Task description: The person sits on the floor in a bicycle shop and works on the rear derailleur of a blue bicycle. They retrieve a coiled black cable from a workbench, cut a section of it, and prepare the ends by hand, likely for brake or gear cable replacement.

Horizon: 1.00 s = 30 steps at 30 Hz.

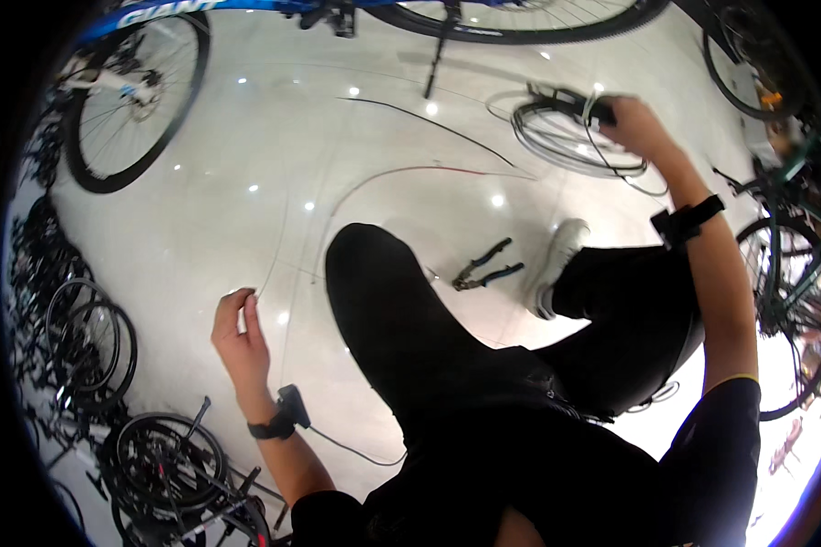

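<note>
My left hand [240, 325] is low over the floor at the left, its thumb and fingertips pinched on the end of a thin wire [275, 260]. The wire runs away from me across the tiles in a faint, wide curve. At the far right, my right hand [639, 129] is closed on a loose coil of grey and black cable [540, 144] near the floor. Just what part its fingers grip is partly hidden. Between my hands lie a black length of cable housing [449, 126] and a thin, partly red cable [440, 168]. Cable cutters [494, 275] with dark handles rest near my shoe.
A blue bicycle [178, 9] stands across the far side, its kickstand [441, 56] down on the pale tiled floor [219, 237]. More bicycles and wheels crowd the left [91, 342] and right [784, 301] sides. My bent knee [369, 264] and shoe [556, 264] are between my arms.
</note>
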Available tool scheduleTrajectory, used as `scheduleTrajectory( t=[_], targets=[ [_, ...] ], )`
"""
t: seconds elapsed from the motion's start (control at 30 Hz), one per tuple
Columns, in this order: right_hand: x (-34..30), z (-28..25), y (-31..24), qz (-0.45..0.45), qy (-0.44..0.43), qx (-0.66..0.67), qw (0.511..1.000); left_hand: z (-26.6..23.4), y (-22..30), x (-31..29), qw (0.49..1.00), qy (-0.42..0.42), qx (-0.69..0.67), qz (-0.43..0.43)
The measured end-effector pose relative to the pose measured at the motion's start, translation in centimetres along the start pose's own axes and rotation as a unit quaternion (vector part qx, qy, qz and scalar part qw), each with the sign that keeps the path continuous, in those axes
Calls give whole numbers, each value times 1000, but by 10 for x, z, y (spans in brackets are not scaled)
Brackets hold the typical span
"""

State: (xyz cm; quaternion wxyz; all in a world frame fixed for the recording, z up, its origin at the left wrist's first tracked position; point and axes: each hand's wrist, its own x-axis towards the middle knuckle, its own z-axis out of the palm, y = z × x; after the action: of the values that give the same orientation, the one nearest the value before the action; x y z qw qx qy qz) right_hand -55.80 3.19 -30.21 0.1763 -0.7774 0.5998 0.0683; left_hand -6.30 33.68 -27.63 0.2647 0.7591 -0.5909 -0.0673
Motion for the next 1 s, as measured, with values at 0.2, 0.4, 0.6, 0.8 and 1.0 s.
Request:
scheduleTrajectory(
  t=[0.2,0.4,0.6,0.8,1.0],
  targets=[
    [-1,153,-34,-107,-216,-107,965,-13,40,23,996,84,1,22],
    [-13,218,-78,-320,-279,-72,903,-65,78,-4,993,107,47,19],
    [19,114,-103,-313,-197,-135,919,-114,137,-17,998,29,1,-57],
    [-6,-28,-49,-342,-32,10,939,-99,159,-51,962,83,-202,-162],
    [-95,-142,66,-185,10,31,982,-59,234,-19,960,-71,-269,-7]
  ],
)
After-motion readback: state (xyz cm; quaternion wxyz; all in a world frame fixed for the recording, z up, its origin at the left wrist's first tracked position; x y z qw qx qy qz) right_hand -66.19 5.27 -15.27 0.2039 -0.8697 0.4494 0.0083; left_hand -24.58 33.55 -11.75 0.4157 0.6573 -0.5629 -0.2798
